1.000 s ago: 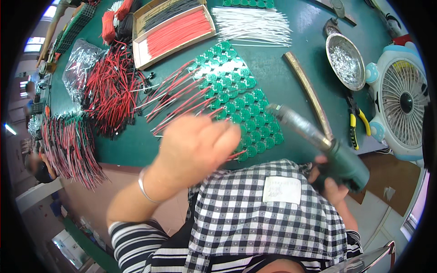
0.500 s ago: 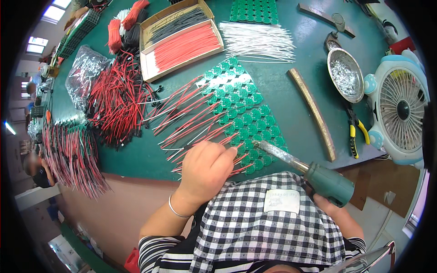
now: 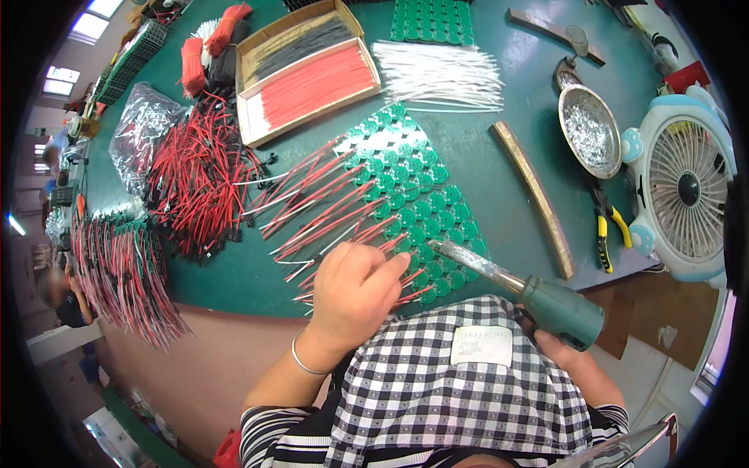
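Green round circuit boards (image 3: 422, 209) lie in joined panels on the table, with red and white wires (image 3: 331, 195) fanning out from their left side. My left hand (image 3: 355, 288) is closed at the near left edge of the panels, thumb and finger pinched by a red wire; the palm side is hidden. From the right, a soldering iron (image 3: 563, 313) with a green handle points its metal tip at the boards just beyond my left fingertips. My right hand (image 3: 555, 349) is wrapped round the handle from below, most of its fingers hidden behind it.
Beyond the boards are a cardboard box (image 3: 248, 117) of red and black wires and a pile of white wires (image 3: 441, 76). Red-black leads (image 3: 199, 179) heap at left. At right are a brass-coloured bar (image 3: 532, 199), a solder dish (image 3: 591, 132), yellow-handled pliers (image 3: 605, 234) and a fan (image 3: 688, 189).
The view has shifted very slightly. Both hands and the soldering iron stay in nearly the same places, with the left hand still closed.
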{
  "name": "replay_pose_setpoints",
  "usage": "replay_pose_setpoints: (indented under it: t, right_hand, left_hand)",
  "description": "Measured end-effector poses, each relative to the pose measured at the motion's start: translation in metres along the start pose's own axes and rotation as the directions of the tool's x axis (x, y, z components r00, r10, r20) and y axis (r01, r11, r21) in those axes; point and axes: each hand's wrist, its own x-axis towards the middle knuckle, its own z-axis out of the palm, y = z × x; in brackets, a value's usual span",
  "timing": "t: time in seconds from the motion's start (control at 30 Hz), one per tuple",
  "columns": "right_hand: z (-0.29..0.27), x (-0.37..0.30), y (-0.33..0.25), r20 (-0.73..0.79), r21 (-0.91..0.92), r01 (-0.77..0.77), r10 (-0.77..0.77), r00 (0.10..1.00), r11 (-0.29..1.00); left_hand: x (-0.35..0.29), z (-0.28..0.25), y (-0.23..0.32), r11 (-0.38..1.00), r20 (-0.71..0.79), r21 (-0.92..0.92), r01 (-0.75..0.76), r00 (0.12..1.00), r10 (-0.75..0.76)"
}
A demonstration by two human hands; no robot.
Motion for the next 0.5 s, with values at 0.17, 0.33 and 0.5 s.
replay_pose_setpoints:
  t: [0.17, 0.33, 0.5]
  right_hand:
    - [0.001, 0.007, -0.002, 0.015, -0.177, 0.189, -0.19, 0.982, 0.966]
    - [-0.001, 0.01, -0.006, 0.083, -0.229, 0.187, -0.173, 0.981, 0.955]
    - [0.007, 0.016, -0.007, -0.002, -0.159, 0.129, -0.131, 0.991, 0.979]
  left_hand:
    - [-0.004, 0.002, 0.001, 1.0, 0.017, 0.001, -0.019, 1.0, 0.019]
    - [-0.004, 0.004, 0.001, 1.0, 0.015, 0.014, -0.024, 1.0, 0.024]
    - [-0.004, 0.003, 0.0, 1.0, 0.029, 0.015, -0.027, 0.999, 0.026]
